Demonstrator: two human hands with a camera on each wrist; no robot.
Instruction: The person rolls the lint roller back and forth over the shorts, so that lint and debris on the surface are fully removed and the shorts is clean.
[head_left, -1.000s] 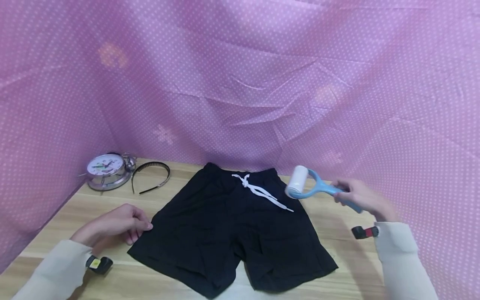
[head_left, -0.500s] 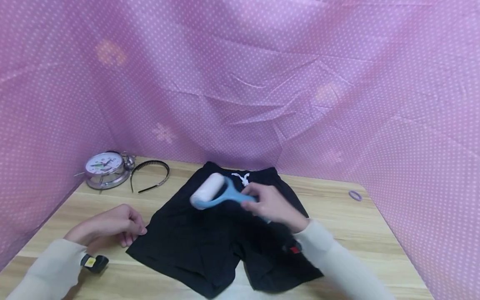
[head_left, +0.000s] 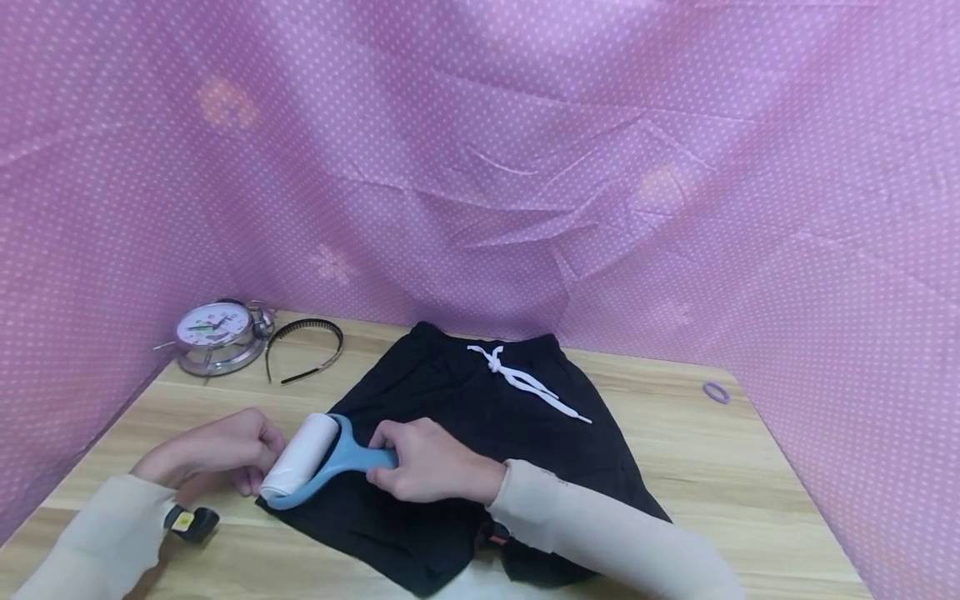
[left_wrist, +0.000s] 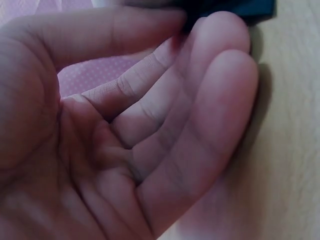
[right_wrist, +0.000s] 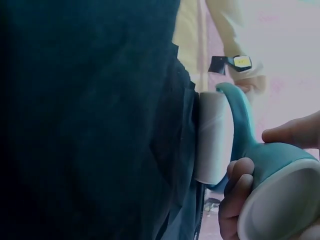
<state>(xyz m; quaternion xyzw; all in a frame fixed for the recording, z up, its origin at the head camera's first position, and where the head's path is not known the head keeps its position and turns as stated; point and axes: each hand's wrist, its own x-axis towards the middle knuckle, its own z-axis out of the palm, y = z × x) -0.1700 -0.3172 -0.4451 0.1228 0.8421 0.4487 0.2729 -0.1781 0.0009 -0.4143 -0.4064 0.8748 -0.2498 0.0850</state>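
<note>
A pair of black shorts (head_left: pixel 465 408) with a white drawstring (head_left: pixel 525 383) lies spread on the wooden table. My right hand (head_left: pixel 431 462) grips the blue handle of a lint roller (head_left: pixel 300 458). The roller's white roll presses on the left leg's outer edge, by the hem, and the right wrist view shows it touching the cloth. Beside that roll, my left hand (head_left: pixel 232 450) pinches the side edge of the shorts between thumb and fingers. Dark cloth (left_wrist: pixel 255 10) shows at those fingertips in the left wrist view; the pinch itself is partly hidden.
A silver alarm clock (head_left: pixel 217 337) lies face up at the back left of the table (head_left: pixel 735 483). A black headband (head_left: pixel 327 327) is right of it. A purple ring (head_left: pixel 716 392) lies near the back right corner. Pink dotted cloth (head_left: pixel 480 167) hangs around the table.
The right hand has carried the lint roller from right of the shorts, leftward over them, and down onto the left leg. The purple ring has come into view. The left hand stays nearly still.
</note>
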